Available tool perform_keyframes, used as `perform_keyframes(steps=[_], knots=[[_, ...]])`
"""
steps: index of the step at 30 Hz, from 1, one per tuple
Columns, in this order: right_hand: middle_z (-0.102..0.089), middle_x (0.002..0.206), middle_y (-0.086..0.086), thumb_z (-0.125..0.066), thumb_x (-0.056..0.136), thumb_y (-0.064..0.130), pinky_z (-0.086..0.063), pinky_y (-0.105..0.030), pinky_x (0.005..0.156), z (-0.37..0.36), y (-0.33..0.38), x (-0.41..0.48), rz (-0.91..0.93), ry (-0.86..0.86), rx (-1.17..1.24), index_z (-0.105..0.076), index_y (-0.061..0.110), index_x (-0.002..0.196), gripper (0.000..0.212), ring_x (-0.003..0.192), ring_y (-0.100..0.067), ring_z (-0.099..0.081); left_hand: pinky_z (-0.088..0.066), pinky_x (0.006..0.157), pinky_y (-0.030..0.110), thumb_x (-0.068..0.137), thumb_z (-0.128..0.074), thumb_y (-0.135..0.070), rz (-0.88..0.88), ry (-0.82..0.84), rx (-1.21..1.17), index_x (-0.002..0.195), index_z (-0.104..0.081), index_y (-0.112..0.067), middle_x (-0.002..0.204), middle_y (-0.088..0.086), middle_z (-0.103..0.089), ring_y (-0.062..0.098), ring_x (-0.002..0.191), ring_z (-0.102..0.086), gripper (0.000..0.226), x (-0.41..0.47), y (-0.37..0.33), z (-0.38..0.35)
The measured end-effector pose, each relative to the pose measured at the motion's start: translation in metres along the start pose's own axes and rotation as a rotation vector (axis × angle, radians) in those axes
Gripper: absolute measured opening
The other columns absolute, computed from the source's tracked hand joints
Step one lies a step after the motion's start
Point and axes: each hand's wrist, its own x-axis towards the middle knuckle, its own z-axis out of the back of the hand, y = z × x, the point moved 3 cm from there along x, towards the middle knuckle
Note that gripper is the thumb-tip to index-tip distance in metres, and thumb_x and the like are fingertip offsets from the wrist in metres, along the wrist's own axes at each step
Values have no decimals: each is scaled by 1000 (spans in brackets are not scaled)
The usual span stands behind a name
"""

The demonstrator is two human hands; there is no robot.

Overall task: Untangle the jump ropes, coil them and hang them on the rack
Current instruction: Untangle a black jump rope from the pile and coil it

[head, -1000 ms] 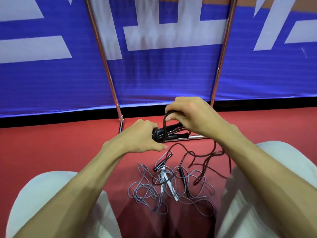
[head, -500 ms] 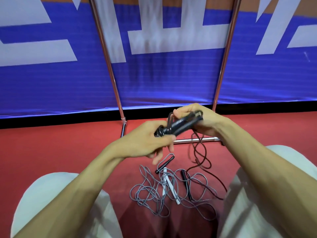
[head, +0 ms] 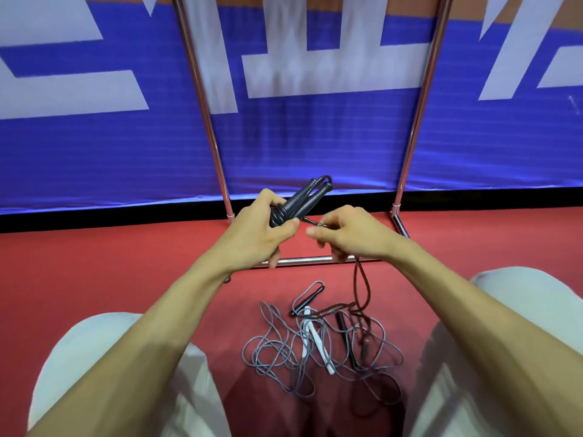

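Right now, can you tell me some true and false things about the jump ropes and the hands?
1. The left hand grips the black handles. True.
2. The right hand holds nothing. False: it pinches the dark rope, which runs down to the floor.
3. The grey rope lies tangled on the red floor. True.
4. The white handles hang on the rack. False: they lie in the pile on the floor.
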Motion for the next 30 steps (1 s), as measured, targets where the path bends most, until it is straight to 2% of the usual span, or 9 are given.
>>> perform_keyframes(steps=[3,6,11,14,16,18,23,27,30], knots=[[-60,47,1,-58,94,29,-53,-23,55,-4,-12,-5,-112,195,-270,-60,8,75,29,50,-18,-67,-46,54,30,94,-60,-23,23,-13,133,92,-36,-19,55,0,-61,18,41,-58,25,3,7,0],[-58,49,4,-55,96,26,-55,-31,60,-3,-9,-10,-75,271,-297,-57,6,88,21,47,-16,-64,-44,51,23,91,-62,-18,44,-50,225,95,-35,-15,51,-2,-60,19,42,-60,28,8,14,6],[-44,67,10,-44,100,25,-32,-31,58,-1,13,-21,272,130,-629,-50,18,93,11,66,-21,-46,-50,55,33,87,-66,-14,85,5,339,100,-38,-13,65,4,-63,27,51,-65,31,13,21,2],[-54,83,12,-46,99,23,-32,-30,59,5,21,-27,452,-24,-706,-54,22,99,9,76,-18,-50,-52,52,32,83,-67,-15,105,175,429,99,-46,-16,70,6,-69,23,47,-65,26,13,22,-7],[-58,90,8,-52,97,27,-35,-29,59,9,25,-27,537,-132,-672,-63,23,104,14,80,-18,-55,-56,52,37,80,-68,-13,86,254,470,94,-55,-16,73,6,-69,24,47,-66,19,12,22,-12],[-60,85,6,-62,89,31,-40,-32,59,14,26,-26,545,-210,-571,-70,22,96,13,78,-18,-58,-56,49,39,76,-68,-12,64,295,508,86,-57,-16,65,3,-63,24,44,-63,15,10,23,-17],[-60,71,6,-78,72,41,-41,-31,60,29,17,-16,365,-403,-364,-75,22,81,21,65,-13,-51,-40,49,26,72,-79,-26,-13,294,494,75,-51,-21,57,-8,-52,9,45,-48,28,4,15,-22],[-58,59,6,-84,54,51,-44,-33,58,25,8,-9,171,-374,-168,-65,18,65,39,58,-14,-49,-36,54,26,71,-81,-42,-56,334,404,74,-58,-21,60,-8,-51,9,53,-44,31,-7,4,-32],[-52,53,2,-86,56,45,-35,-14,52,23,4,-6,80,-276,-41,-62,11,62,42,50,-13,-40,-34,48,22,76,-79,-37,-77,341,302,78,-61,-17,55,-8,-49,8,45,-41,27,-14,-5,-34]])
